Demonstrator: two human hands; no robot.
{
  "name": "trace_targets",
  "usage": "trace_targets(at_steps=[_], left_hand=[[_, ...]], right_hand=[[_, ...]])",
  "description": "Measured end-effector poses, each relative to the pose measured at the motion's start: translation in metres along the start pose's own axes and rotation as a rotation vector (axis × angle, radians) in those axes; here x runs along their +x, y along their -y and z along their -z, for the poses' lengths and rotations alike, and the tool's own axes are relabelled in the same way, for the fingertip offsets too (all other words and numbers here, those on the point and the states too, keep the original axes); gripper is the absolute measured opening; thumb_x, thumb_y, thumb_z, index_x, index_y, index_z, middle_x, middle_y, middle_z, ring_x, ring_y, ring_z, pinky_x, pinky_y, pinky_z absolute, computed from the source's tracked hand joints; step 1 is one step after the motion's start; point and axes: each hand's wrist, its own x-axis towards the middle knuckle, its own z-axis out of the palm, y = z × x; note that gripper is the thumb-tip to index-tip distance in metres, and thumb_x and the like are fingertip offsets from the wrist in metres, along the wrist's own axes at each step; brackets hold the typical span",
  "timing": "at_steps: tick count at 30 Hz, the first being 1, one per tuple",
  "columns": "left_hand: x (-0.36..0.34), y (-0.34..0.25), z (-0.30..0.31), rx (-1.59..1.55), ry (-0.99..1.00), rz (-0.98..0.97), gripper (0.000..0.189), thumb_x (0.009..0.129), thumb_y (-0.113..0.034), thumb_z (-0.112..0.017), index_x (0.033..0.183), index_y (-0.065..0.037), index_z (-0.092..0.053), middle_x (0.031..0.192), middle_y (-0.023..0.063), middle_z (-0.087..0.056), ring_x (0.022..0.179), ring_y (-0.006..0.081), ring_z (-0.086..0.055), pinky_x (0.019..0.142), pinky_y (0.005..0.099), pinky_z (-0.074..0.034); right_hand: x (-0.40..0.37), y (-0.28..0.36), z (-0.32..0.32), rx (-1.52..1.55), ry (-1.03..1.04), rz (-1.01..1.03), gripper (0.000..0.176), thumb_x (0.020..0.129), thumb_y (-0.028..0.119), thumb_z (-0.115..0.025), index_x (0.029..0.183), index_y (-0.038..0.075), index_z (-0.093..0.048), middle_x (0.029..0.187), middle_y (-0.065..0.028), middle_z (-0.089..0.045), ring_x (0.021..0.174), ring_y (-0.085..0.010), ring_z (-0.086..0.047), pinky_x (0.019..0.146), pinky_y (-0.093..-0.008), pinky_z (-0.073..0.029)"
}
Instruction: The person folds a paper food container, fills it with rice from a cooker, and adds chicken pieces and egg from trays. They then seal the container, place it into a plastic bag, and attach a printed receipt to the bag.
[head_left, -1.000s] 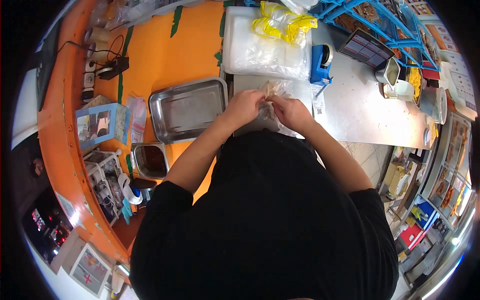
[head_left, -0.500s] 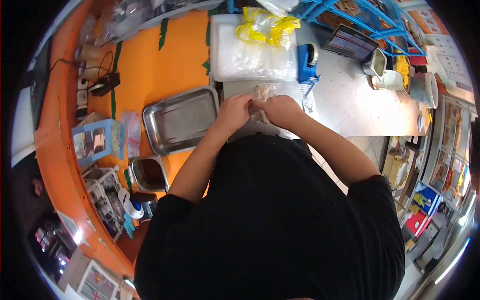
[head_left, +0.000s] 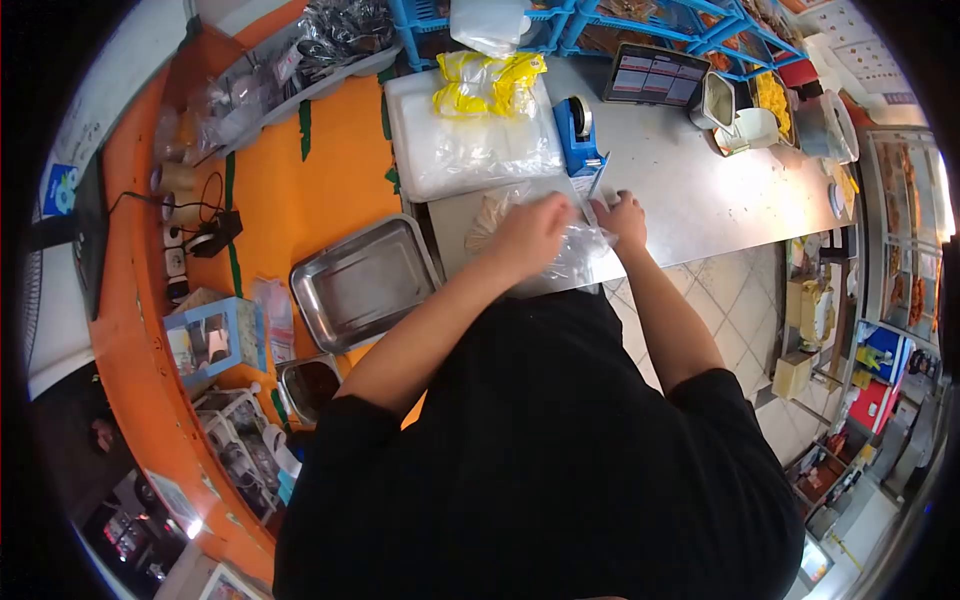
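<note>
My left hand [head_left: 537, 238] is curled closed above a clear plastic bag [head_left: 572, 262], its fingertips smeared by motion; what it grips, if anything, I cannot tell. Beneath and left of that hand lies a clear bag with pale contents [head_left: 486, 222], partly covered by the wrist. To the right, my right hand [head_left: 624, 222] rests at the bag's right edge, thumb and fingers apart. A blue tape dispenser [head_left: 578, 138] stands just beyond it, with a slip of white printed paper [head_left: 590, 185] at its foot.
A stack of clear plastic bags [head_left: 475, 150] with a yellow-printed packet [head_left: 490, 85] on top sits behind the hands. On the left is a steel tray [head_left: 365, 285] on the orange surface [head_left: 340, 150]. A tablet [head_left: 655, 75] and small metal container [head_left: 714, 100] stand back right.
My hands were together over the bag and have moved apart. My right hand has shifted right to the paper and dispenser side, and its fingers have spread. The camera view has turned slightly.
</note>
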Motion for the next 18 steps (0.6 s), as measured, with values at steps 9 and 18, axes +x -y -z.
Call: trace_targets(at_steps=[9,18], left_hand=[[-0.059,0.023,-0.011,0.745,-0.064,-0.009,0.053,0.087,-0.030,-0.077,0.133,-0.010,-0.059,0.144,0.0202,-0.051,0.136,0.0463,-0.045,0.104,0.0569,-0.045],[-0.066,0.084,0.033,0.615,0.096,-0.034,0.061,0.083,-0.011,-0.073,0.141,-0.010,-0.053,0.165,0.0124,-0.034,0.155,0.0366,-0.025,0.122,0.0602,-0.025]], right_hand=[[0.060,-0.032,-0.022,0.430,0.460,-0.171,0.044,0.074,0.016,-0.080,0.112,-0.006,-0.072,0.088,-0.0154,-0.075,0.081,-0.0249,-0.074,0.071,-0.0367,-0.059],[0.004,-0.011,0.179,-0.013,0.631,0.180,0.046,0.086,0.015,-0.063,0.126,-0.006,-0.066,0.111,-0.0237,-0.072,0.101,-0.0327,-0.071,0.090,-0.0395,-0.053]])
